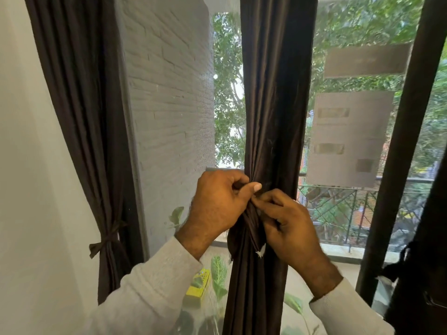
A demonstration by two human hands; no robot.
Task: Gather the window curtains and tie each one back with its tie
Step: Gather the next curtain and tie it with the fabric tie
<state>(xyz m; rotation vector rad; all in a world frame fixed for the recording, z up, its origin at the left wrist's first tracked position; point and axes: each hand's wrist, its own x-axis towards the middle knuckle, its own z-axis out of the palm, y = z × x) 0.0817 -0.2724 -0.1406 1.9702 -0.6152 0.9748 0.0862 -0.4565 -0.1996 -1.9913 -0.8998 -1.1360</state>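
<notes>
I was looking at a tall window (266,93) with a fine mesh screen, a white brick wall and green trees beyond it, and a metal balcony railing (343,209) low on the right. Against the plain wall at the left edge of the window, the left curtain (79,117) hung already gathered, its tie (106,238) knotted round it low down. At the window's right edge a dark bunch of cloth (411,262) showed, but I could not tell whether it was tied.

The middle curtain (273,105) was the one in hand. It hung in the centre of the window, pulled into a narrow column and pinched at about the height of the railing's top bar. My left hand (217,204) was clenched on the bundle from the left, thumb pressed across the front. My right hand (287,226) gripped from the right, fingers curled in against a strip of the same dark fabric (246,228) that drooped just below both hands, which I took to be this curtain's tie. The two hands were touching at the pinch.

I judged the step to be knotting this tie, with gathering done. The next move would call for keeping the folds squeezed with one hand while the other drew the loose end through and snug, without letting the bundle fan open.
</notes>
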